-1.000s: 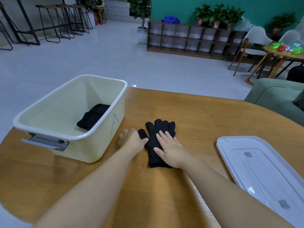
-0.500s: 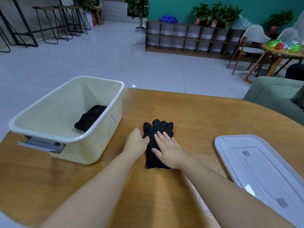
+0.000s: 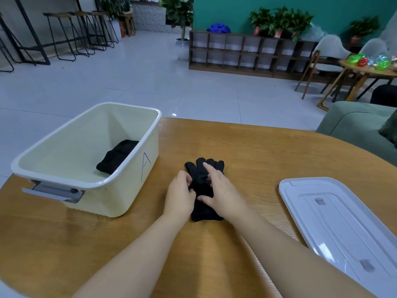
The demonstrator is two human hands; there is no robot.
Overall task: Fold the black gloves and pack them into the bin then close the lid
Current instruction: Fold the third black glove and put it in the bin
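Note:
A black glove [image 3: 204, 168] lies flat on the wooden table [image 3: 268, 151], fingers pointing away from me. My left hand [image 3: 179, 195] pinches its left edge near the thumb. My right hand [image 3: 221, 190] rests on top of it, palm down, index finger stretched toward the glove's fingers. Left of them stands the cream bin [image 3: 64, 134], open, with a folded black glove [image 3: 117, 157] on its floor by the right wall. The white lid [image 3: 335, 222] lies flat on the table at the right.
The bin has a grey latch handle [image 3: 53, 191] on its near end and a blue letter A on its side. A green sofa [image 3: 361, 123] stands past the table's right edge. Tiled floor, shelves and chairs lie beyond.
My left hand has closed its fingers on the glove's left edge and tucked the thumb part inward. My right hand shifted slightly up the glove, index finger extended.

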